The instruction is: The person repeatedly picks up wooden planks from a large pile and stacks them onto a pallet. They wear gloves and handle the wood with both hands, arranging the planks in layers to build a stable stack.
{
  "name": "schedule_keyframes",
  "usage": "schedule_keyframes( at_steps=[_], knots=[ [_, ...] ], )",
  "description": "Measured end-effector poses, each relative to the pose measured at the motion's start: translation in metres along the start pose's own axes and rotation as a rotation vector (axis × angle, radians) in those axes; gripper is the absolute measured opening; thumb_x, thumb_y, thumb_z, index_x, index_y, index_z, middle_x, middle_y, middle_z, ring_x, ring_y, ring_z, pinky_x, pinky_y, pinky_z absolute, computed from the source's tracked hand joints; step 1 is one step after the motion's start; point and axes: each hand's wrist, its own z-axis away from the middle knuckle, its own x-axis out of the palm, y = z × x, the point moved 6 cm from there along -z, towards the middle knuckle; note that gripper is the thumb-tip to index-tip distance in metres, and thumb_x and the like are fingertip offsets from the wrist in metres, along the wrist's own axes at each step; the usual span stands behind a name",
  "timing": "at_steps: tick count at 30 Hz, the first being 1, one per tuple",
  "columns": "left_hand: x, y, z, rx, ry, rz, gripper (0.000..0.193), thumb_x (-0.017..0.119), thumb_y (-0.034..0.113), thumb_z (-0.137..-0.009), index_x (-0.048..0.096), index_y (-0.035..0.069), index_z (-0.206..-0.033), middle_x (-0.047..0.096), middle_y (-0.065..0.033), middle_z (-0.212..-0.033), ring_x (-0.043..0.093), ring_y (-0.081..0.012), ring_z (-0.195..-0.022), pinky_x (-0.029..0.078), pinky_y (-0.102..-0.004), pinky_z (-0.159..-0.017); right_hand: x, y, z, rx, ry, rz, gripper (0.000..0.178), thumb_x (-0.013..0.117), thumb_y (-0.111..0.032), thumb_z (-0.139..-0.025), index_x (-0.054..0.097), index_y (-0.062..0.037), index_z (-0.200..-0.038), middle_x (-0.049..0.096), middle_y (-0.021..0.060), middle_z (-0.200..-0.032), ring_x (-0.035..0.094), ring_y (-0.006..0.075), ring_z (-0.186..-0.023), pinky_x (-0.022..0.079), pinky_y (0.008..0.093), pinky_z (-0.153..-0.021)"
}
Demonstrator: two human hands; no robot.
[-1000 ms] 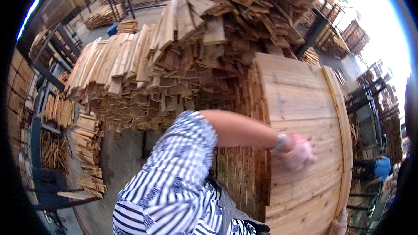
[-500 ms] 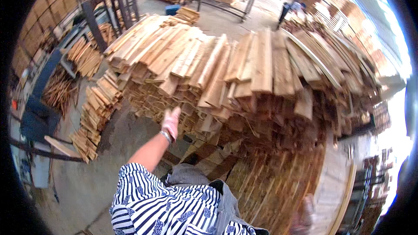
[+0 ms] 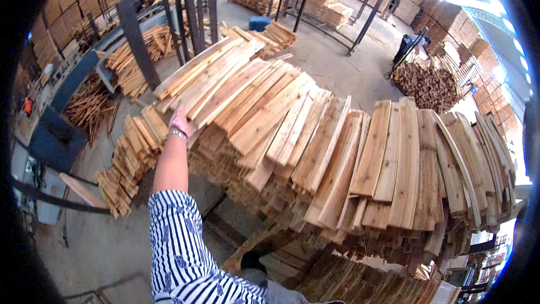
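Observation:
My left hand (image 3: pixel 180 122), in a pinkish work glove with a band at the wrist, reaches to the near ends of the boards at the left of a long stack. Its fingers point forward, stretched out against the end of a pale wooden board (image 3: pixel 209 79); no firm grip shows. The stack of boards (image 3: pixel 332 149) curves across the middle, its top pieces lying side by side with uneven ends toward me. My right hand is out of view.
Left of me lies a lower row of short wood pieces (image 3: pixel 130 152), with a dark metal rack (image 3: pixel 138 50) beyond. Behind the stack are a blue box (image 3: pixel 259 23) and upright posts. A person (image 3: pixel 419 45) stands far right near another wood pile (image 3: pixel 426 87). Brown planks (image 3: pixel 360 281) lie below.
My left hand has moved forward and left, from in front of the stack to its left-end boards. My right hand, blurred at the lower right before, has left the view. The view has shifted.

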Motion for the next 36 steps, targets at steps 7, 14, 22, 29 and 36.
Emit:
schedule_keyframes(
  at_steps=[7, 14, 22, 29, 36],
  knots=[
    [0.012, -0.168, -0.12, -0.413, -0.199, 0.611, 0.072, 0.047, 0.045, -0.1, 0.03, 0.006, -0.157, 0.026, -0.0125, -0.166, 0.027, -0.0309, -0.15, 0.022, -0.0449, -0.122, 0.006, -0.095, -0.058, -0.083, -0.142, 0.194, 0.059, 0.067, -0.025, -0.097, 0.047, -0.001, -0.147, 0.057, 0.0181, -0.141, 0.055, 0.0272, -0.128, 0.046, 0.0339, -0.106],
    [0.059, -0.057, -0.016, -0.469, -0.164, 1.535, 0.052, 0.059, 0.036, -0.099, 0.054, 0.003, -0.138, 0.06, -0.0143, -0.134, 0.055, -0.0298, -0.121, 0.049, -0.0475, -0.099, 0.032, -0.108, -0.089, -0.354, -0.096, 0.265, 0.065, 0.067, -0.035, -0.097, 0.044, -0.0037, -0.15, 0.054, 0.0182, -0.146, 0.049, 0.0255, -0.137, 0.04, 0.0328, -0.112],
    [0.102, 0.053, 0.357, -1.039, -0.092, 1.779, 0.042, 0.068, 0.025, -0.096, 0.053, 0.003, -0.128, 0.063, -0.0139, -0.107, 0.064, -0.0307, -0.086, 0.063, -0.0456, -0.073, 0.091, -0.279, -0.127, -0.622, -0.152, 0.262, 0.07, 0.059, -0.044, -0.098, 0.043, 0.0033, -0.148, 0.045, 0.0218, -0.154, 0.04, 0.0298, -0.145, 0.03, 0.0366, -0.12],
    [0.039, 0.088, 0.513, -0.646, -0.61, 0.552, 0.051, 0.079, 0.035, -0.089, 0.066, -0.001, -0.123, 0.069, -0.0089, -0.116, 0.063, -0.0162, -0.1, 0.053, -0.0302, -0.086, 0.202, -0.377, -0.187, -0.387, -0.342, -0.046, 0.087, 0.074, -0.053, -0.087, 0.039, 0.0039, -0.143, 0.05, 0.0218, -0.141, 0.056, 0.0237, -0.121, 0.048, 0.0428, -0.102],
    [0.038, 0.095, 0.454, -0.357, -1.039, 1.031, 0.047, 0.063, 0.016, -0.097, 0.051, 0.004, -0.141, 0.061, -0.0126, -0.132, 0.058, -0.0254, -0.122, 0.044, -0.0402, -0.108, 0.123, -0.317, -0.171, -0.614, -0.393, -0.41, 0.08, 0.083, -0.045, -0.079, 0.049, -0.0037, -0.139, 0.067, 0.0069, -0.114, 0.065, 0.0139, -0.095, 0.056, 0.0302, -0.084]
  ],
)
